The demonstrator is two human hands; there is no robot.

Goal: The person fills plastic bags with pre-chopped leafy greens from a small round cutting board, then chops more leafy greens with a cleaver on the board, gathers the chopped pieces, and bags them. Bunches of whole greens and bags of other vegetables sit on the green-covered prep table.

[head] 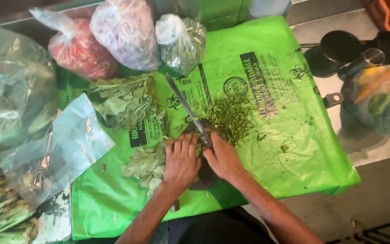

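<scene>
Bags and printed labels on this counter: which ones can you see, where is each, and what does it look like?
Green sheet: bright green plastic spread across the counter, black printed blocks and round symbols.
Red bag: top left, clear, knotted, red contents.
Pale bag: beside it, whitish-purple contents.
Small bag: top centre, clear, green leaves.
Right bag: right edge, orange and green produce.

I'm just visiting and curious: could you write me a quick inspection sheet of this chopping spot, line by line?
Surface: a green plastic sheet covers the worktop.
Job's things: a knife with its blade up; chopped greens to its right; whole leaves to its left.
Clutter: tied bags, one red, one purple, one of greens; loose clear bags; stalks lower left.
Hands: left hand presses on leaves; right hand is at the knife's base.
Cables: nothing seen.
Surroundings: dark pots and a bag of vegetables at right.
</scene>
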